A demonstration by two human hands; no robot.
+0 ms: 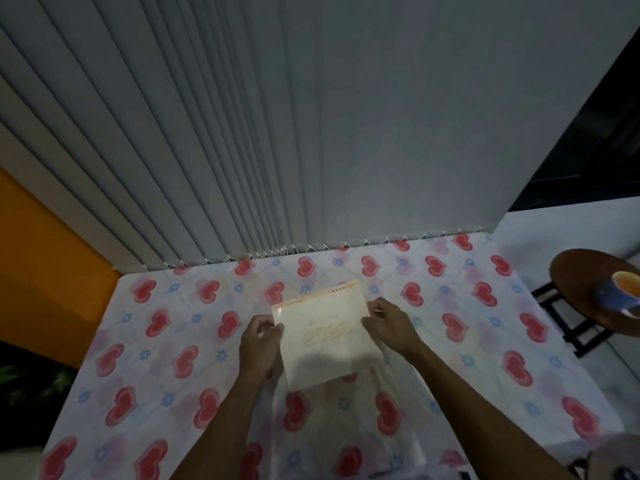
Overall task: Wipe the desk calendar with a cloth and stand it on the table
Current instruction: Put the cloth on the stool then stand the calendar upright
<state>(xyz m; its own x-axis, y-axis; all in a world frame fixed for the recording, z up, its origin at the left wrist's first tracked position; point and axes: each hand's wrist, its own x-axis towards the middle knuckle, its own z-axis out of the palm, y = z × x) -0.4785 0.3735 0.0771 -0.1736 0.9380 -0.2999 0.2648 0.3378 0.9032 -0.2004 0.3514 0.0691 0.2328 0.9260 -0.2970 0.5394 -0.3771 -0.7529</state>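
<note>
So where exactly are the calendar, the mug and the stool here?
calendar (325, 337): head view, middle of its front cover.
mug (614, 292): head view, blue side wall.
stool (575, 271): head view, bare part of its round wooden seat.

Both bare forearms extend forward, converging; left hand (258, 337) pinches the desk calendar (322, 337) at its left edge, thumb on top; right hand (388, 323) grips the opposite edge, fingers curled, knuckles upward.
</note>
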